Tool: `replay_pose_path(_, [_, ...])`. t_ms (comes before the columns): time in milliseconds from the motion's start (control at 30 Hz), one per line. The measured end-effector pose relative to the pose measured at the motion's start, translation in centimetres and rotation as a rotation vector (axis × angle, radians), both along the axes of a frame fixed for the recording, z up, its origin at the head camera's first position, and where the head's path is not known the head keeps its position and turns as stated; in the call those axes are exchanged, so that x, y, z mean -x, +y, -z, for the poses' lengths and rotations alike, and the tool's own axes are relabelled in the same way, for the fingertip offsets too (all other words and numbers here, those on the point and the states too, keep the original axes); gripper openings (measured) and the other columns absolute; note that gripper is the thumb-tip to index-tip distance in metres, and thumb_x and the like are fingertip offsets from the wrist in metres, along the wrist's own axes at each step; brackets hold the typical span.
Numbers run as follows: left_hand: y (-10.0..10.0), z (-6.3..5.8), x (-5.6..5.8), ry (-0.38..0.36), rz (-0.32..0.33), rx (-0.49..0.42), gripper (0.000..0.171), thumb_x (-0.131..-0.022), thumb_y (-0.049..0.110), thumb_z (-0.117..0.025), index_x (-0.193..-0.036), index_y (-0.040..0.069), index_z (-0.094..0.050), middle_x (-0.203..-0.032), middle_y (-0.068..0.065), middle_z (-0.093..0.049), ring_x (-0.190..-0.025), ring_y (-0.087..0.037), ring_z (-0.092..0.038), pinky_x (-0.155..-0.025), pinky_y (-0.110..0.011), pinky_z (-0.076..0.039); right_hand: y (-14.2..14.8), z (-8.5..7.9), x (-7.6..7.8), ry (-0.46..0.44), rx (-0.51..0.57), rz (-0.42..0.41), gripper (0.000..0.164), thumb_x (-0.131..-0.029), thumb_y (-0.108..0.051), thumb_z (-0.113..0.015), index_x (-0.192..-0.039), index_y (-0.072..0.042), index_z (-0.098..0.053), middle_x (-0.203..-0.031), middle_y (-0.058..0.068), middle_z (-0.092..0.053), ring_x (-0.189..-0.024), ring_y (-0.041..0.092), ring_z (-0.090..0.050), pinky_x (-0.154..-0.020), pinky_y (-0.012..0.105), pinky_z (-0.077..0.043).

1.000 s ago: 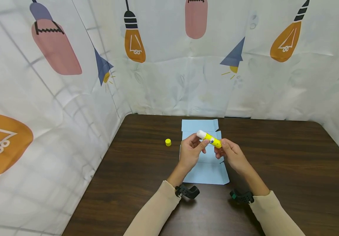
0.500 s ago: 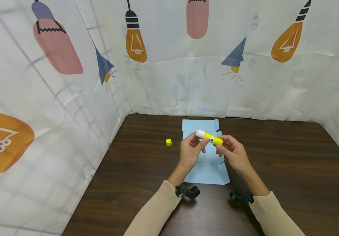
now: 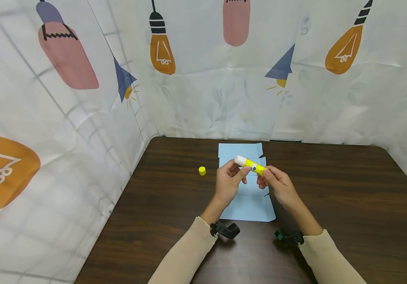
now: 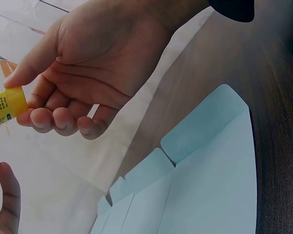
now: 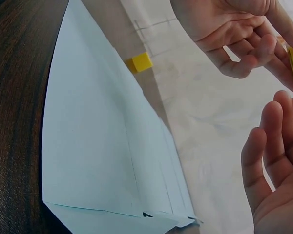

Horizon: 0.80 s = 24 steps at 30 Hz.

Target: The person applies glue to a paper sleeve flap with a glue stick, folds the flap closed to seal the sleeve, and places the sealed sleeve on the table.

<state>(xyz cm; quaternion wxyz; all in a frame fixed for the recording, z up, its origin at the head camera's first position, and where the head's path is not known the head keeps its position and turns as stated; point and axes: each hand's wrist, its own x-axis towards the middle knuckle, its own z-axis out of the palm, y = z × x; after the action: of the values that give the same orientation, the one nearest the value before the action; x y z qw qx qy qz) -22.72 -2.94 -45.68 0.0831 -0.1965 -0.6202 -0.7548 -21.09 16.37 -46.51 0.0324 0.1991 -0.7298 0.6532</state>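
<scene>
A yellow glue stick (image 3: 255,167) with a white top end is held up between both hands, over a pale blue creased paper sheet (image 3: 247,208) with cut tabs. My left hand (image 3: 227,183) pinches the stick near its white part, between thumb and fingers. At the yellow base end, my right hand (image 3: 282,187) grips with thumb and index finger; the left wrist view shows this pinch on the stick (image 4: 7,106) from below, the other fingers half curled. The stick's yellow cap (image 3: 202,170) stands apart on the table, left of the sheet.
The dark wooden table (image 3: 345,197) reaches back to a white curtain (image 3: 203,106) printed with lamps, which also hangs along the left side. Each wrist wears a black band, such as the left one (image 3: 225,230).
The right hand's thumb and fingers have shifted round the stick's base, rolling one way and back. The stick's base end tipped up and then down again. The left hand stays put.
</scene>
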Motion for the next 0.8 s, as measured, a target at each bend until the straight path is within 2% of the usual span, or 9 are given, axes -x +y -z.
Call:
replay_pose_path(233, [0.00,-0.11,-0.15,0.001,0.005,0.013,0.024,-0.094,0.009,-0.073,-0.115,-0.003,-0.069,-0.106,-0.026,-0.072,-0.059,-0.010,-0.056,-0.056,-0.019,-0.047,0.01,0.17,-0.01,-0.003,-0.001,-0.018,0.037,-0.113,-0.021,-0.035,-0.103,0.002,-0.062,-0.079,0.004,-0.063,-0.072,0.018,-0.059,-0.071,0.025,-0.056])
replay_pose_path(300, [-0.02,-0.11,-0.18,-0.002,0.007,0.019,0.025,-0.094,0.009,-0.073,-0.116,-0.002,-0.069,-0.106,-0.026,-0.072,-0.060,-0.010,-0.057,-0.057,-0.019,-0.048,0.01,0.18,0.00,0.002,-0.007,-0.026,0.039,-0.113,-0.022,-0.034,-0.100,0.001,-0.063,-0.078,0.006,-0.062,-0.071,0.019,-0.058,-0.070,0.026,-0.055])
replay_pose_path(500, [-0.04,-0.03,-0.17,-0.011,0.010,0.032,0.027,-0.094,0.012,-0.074,-0.118,0.000,-0.070,-0.103,-0.024,-0.072,-0.061,-0.010,-0.058,-0.059,-0.021,-0.050,0.00,0.20,0.06,-0.010,-0.021,-0.032,0.046,-0.114,-0.025,-0.031,-0.095,0.005,-0.061,-0.074,0.006,-0.061,-0.068,0.020,-0.057,-0.068,0.028,-0.054])
replay_pose_path(800, [-0.06,-0.24,-0.28,-0.008,0.035,0.026,0.030,-0.094,0.014,-0.075,-0.119,-0.001,-0.069,-0.105,-0.025,-0.072,-0.062,-0.010,-0.058,-0.060,-0.021,-0.051,0.14,0.24,0.17,-0.062,-0.012,-0.066,0.058,-0.114,-0.031,-0.027,-0.093,0.014,-0.057,-0.072,-0.002,-0.059,-0.067,0.016,-0.056,-0.067,0.028,-0.052])
